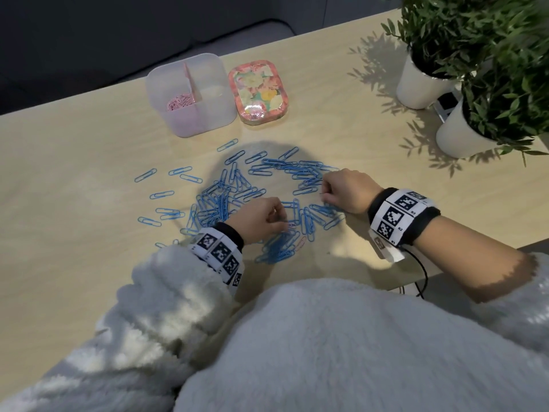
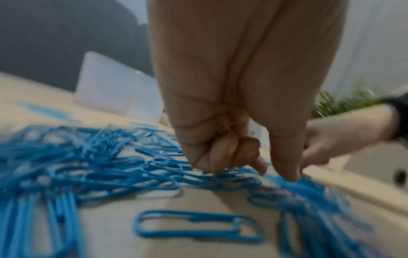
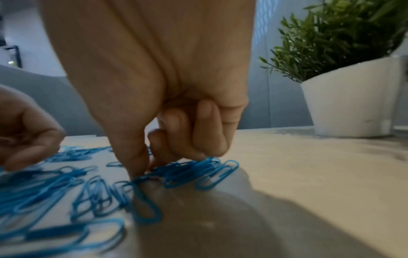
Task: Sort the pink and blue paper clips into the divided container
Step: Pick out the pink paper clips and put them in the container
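Note:
Blue paper clips [image 1: 237, 197] lie spread over the wooden table [image 1: 74, 173], and one pink clip [image 1: 300, 242] shows at the pile's near edge. The clear divided container [image 1: 208, 72] stands at the back, with pink clips [image 1: 179, 102] in its left compartment. My left hand [image 1: 282, 223] is curled over the pile's near side. Its thumb and forefinger tips [image 2: 289, 176] touch blue clips a little apart, beside a pinkish clip [image 2: 284, 192]. My right hand [image 1: 323, 191] is at the pile's right side. Its thumb and forefinger [image 3: 137, 167] pinch down on a blue clip [image 3: 145, 178] on the table.
A flowered tin [image 1: 258, 92] sits right of the container. Two white pots with green plants [image 1: 421, 81] [image 1: 463, 135] stand at the back right. The table's near right edge [image 1: 528, 248] runs just behind my right forearm.

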The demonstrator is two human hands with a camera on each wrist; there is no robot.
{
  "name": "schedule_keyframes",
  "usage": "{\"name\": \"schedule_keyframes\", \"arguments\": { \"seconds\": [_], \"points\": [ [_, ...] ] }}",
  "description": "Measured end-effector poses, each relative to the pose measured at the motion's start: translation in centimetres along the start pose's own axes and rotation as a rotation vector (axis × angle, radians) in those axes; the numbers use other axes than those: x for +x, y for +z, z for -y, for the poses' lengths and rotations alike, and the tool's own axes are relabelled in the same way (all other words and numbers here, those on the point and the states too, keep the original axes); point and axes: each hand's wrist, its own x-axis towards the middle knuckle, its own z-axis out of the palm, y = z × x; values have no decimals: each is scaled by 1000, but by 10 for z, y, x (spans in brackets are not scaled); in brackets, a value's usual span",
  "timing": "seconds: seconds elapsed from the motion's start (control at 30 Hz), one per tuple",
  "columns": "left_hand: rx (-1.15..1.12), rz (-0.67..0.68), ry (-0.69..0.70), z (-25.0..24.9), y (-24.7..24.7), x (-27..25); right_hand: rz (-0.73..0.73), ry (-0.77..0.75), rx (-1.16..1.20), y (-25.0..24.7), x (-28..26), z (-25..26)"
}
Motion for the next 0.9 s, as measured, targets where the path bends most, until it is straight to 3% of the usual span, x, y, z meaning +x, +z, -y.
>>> {"name": "schedule_keyframes", "arguments": {
  "seconds": [0.1,0.3,0.4,0.47,0.53,0.6,0.73,0.83,0.9],
  "points": [
    [134,-54,56,1,5,2,-67,-85,135,3,-4,2],
    [92,-143,20,13,2,-2,-285,-160,511,9,-18,9],
    [98,-204,47,16,-1,-5,-153,-46,810,13,-20,15],
    [100,-209,73,15,-1,-6,28,66,1067,15,-23,20],
    [125,-193,96,12,2,-6,198,119,1144,17,-28,27],
    [170,-176,99,11,5,-3,281,83,1017,19,-30,33],
    [152,-175,65,12,7,1,223,-243,440,26,-33,41],
    [86,-215,55,16,4,0,178,-290,10,35,-38,45],
    [43,-230,35,18,3,-2,135,-304,-49,40,-39,46]
  ]
}}
